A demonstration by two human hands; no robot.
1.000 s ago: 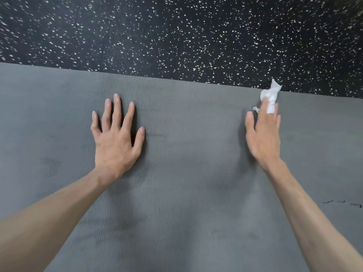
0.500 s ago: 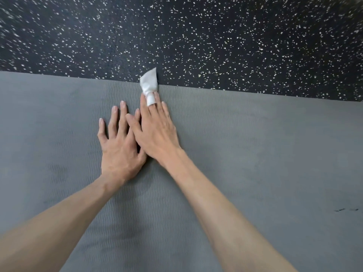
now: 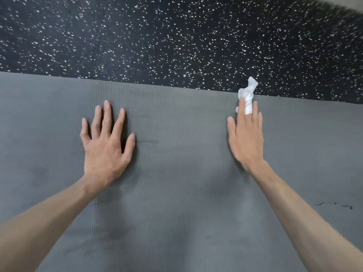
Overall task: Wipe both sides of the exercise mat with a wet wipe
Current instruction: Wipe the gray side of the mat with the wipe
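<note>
I see the grey exercise mat (image 3: 176,193) spread flat on the black speckled floor (image 3: 176,36), filling the near part of my view, its far edge running across from left to right. My left hand (image 3: 106,146) lies flat on the mat toward its left part, fingers straight and spread, palm down, holding nothing. My right hand (image 3: 246,138) lies on the mat close to its far edge, fingers straight and close together, with the white wet wipe (image 3: 247,95) threaded between them and pressed against the mat. The crumpled free end of the wipe sticks out past the fingertips, over the mat's far edge and above the floor. Dark scuff marks (image 3: 334,205) show near the mat's right edge.
</note>
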